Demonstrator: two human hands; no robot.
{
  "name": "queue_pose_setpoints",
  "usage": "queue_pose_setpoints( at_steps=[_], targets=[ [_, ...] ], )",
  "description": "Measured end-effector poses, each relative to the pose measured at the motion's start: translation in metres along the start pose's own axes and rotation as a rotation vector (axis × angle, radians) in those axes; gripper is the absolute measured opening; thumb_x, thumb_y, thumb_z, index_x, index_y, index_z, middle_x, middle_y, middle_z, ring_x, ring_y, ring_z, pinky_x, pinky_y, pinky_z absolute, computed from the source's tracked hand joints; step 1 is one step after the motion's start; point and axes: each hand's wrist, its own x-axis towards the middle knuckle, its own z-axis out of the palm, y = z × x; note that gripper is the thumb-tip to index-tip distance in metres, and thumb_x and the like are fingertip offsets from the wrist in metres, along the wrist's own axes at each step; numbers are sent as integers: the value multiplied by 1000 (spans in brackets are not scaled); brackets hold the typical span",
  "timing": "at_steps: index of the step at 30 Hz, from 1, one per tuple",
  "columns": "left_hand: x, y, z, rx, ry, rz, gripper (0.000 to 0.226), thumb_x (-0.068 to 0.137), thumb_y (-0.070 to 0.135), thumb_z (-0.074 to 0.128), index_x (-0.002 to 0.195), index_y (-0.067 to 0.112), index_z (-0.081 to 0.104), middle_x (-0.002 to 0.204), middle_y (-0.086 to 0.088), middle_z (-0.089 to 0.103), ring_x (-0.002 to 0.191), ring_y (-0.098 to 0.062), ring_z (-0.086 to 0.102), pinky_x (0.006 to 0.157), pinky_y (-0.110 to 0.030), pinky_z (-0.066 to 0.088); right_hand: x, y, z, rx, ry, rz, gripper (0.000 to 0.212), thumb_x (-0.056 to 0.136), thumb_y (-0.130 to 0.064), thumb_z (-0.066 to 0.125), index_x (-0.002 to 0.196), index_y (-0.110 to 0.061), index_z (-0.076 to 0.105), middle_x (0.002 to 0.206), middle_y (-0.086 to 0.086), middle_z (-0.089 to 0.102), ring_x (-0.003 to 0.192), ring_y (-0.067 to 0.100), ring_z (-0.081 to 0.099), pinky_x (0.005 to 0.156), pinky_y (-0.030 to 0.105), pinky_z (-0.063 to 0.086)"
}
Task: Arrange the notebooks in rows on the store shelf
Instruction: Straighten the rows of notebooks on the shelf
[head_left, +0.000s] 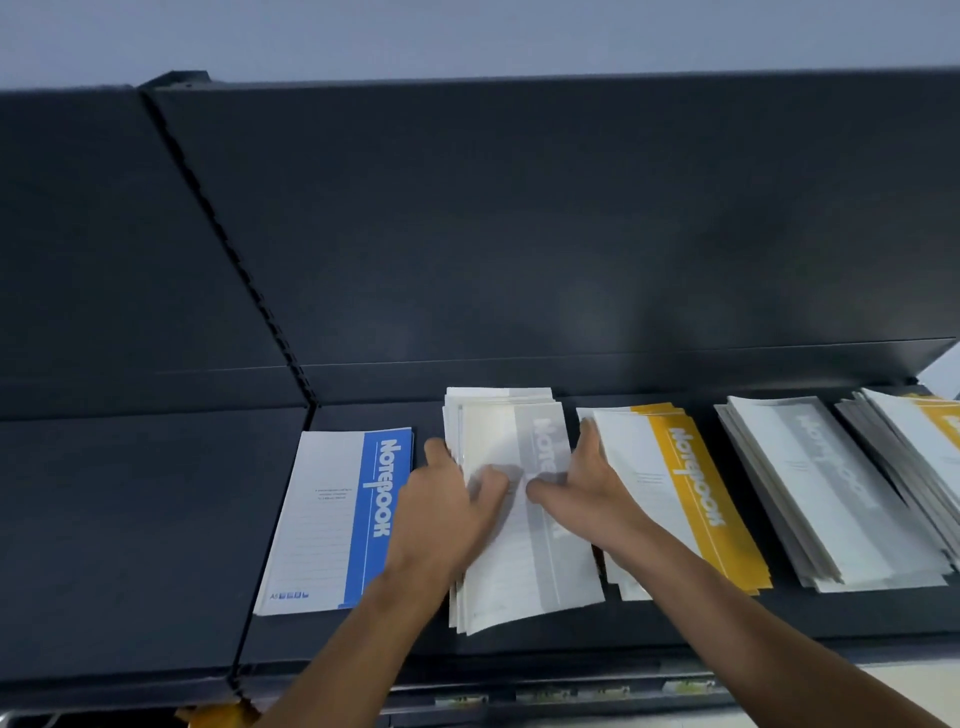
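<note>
**Squaring up a fanned pile from both sides**

The grey-banded stack of thin white paper notebooks (519, 561) lies flat on the dark metal store shelf (130, 519), and every other pile is placed from it. Its sheets are splayed: corners fan out at the far end and the near edges step apart, so it probably needs truing before it counts as a tidy row.

That explains the grip. The left hand (447, 499) clasps the stack's left edge, fingers curled against the side and thumb laid on the cover. The right hand (587, 478) mirrors it on the right edge, thumb also on top, so the two can squeeze the sheets together.

Just left of the stack lies a blue-banded white notebook (332, 519), neat and flat. Just right sits a yellow-banded pile (675, 493), then a second grey pile (810, 493), and farthest right a loosely fanned pile (914, 441).
</note>
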Motion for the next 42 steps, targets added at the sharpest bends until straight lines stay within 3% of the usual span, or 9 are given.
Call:
queue_pose_setpoints(
  at_steps=[4, 7, 11, 16, 24, 29, 33, 36, 42],
  targets=[
    [-5, 5, -9, -97, 78, 73, 45, 78, 66, 54, 98, 29, 36, 82, 15, 58, 70, -4, 57, 52, -29, 49, -12, -10, -6, 81, 118, -145, 67, 70, -28, 66, 131, -33, 39, 127, -7, 50, 106, 7, 57, 76, 29, 55],
    [-5, 11, -21, -160, 150, 161, 41, 78, 61, 51, 106, 38, 32, 88, 19, 58, 73, -4, 56, 54, -16, 38, -25, -23, -10, 106, 262, -357, 65, 71, -27, 67, 126, -37, 36, 120, -14, 46, 110, 3, 53, 81, 25, 53],
    [-1, 14, -33, -242, 150, 267, 59, 82, 56, 53, 131, 33, 31, 106, 21, 58, 87, -3, 60, 62, -16, 44, -36, -29, -11, 161, 368, -517, 71, 71, -25, 69, 125, -47, 30, 125, -15, 45, 115, -2, 51, 80, 22, 55],
    [-2, 1, -33, -306, 2, 267, 70, 86, 44, 52, 145, 42, 14, 114, 16, 62, 88, -13, 64, 72, -25, 51, -36, -11, 2, 224, 282, -429, 80, 77, -13, 71, 135, -44, 26, 117, -20, 57, 108, 1, 61, 74, 23, 59],
    [-5, -13, -21, -242, -32, 248, 67, 85, 29, 50, 146, 37, 25, 114, 26, 52, 98, 1, 57, 67, -11, 45, -30, 0, 16, 98, 325, -306, 57, 76, -14, 67, 111, -42, 32, 101, -18, 59, 90, -7, 61, 54, 15, 53],
    [-6, -17, -17, -205, -21, 270, 68, 88, 42, 51, 150, 33, 25, 125, 29, 45, 112, 10, 48, 76, 1, 38, -36, 1, 21, 76, 386, -327, 53, 74, -35, 67, 115, -45, 35, 102, -21, 61, 92, 0, 65, 63, 22, 57],
    [-8, -16, -18, -177, -3, 257, 53, 99, 39, 48, 146, 34, 25, 124, 22, 44, 106, 4, 49, 80, -12, 40, -36, 4, 19, 25, 377, -329, 46, 91, -33, 67, 122, -40, 34, 114, -14, 60, 105, 8, 62, 79, 32, 59],
    [-5, -8, -21, -96, -2, 205, 48, 101, 37, 48, 144, 29, 28, 121, 15, 46, 92, -5, 48, 75, -26, 42, -26, -3, 8, -31, 282, -277, 40, 95, -29, 66, 119, -36, 35, 115, -12, 60, 99, 5, 61, 70, 20, 52],
    [16, -1, -21, 159, -215, -42, 40, 99, 44, 50, 118, 10, 49, 109, -7, 58, 84, -19, 48, 72, -33, 39, -3, -11, 2, -171, 125, -111, 33, 87, -25, 67, 117, -33, 57, 107, -15, 65, 83, 4, 63, 54, 13, 45]
  ],
)
